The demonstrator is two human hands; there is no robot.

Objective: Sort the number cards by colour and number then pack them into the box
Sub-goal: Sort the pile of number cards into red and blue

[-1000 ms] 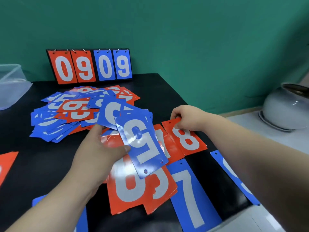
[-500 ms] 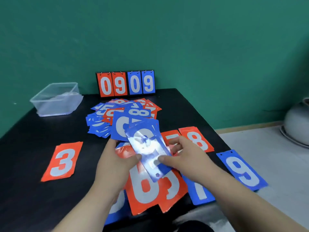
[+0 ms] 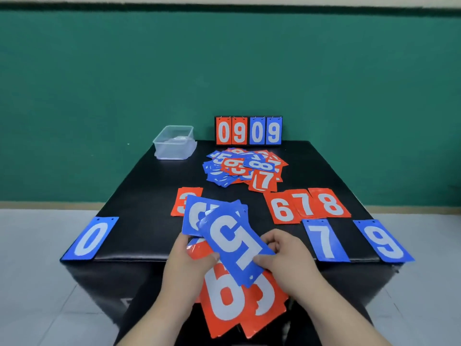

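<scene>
My left hand [image 3: 185, 262] grips a fan of cards: a blue 5 card [image 3: 233, 242] on top, other blue cards behind it, and red cards [image 3: 232, 303] showing a 6 beneath. My right hand [image 3: 287, 258] pinches the right edge of the blue 5. An unsorted pile of red and blue cards [image 3: 243, 168] lies at the table's middle back. Sorted cards lie face up: red 3 [image 3: 180, 199], red 6 [image 3: 282, 208], red 7 [image 3: 304, 204], red 8 [image 3: 330, 203], blue 0 [image 3: 91, 239], blue 7 [image 3: 324, 240], blue 9 [image 3: 383, 242]. The clear plastic box [image 3: 175, 143] stands back left.
A flip scoreboard [image 3: 248, 131] reading 0909 stands against the green wall at the back of the black table [image 3: 139, 191]. The blue 0, 7 and 9 overhang the table's front edge. Pale tiled floor lies on both sides.
The view has pulled back and risen, so the whole table shows. My right hand has left the red 8 on the table and come to the blue 5 held by my left hand.
</scene>
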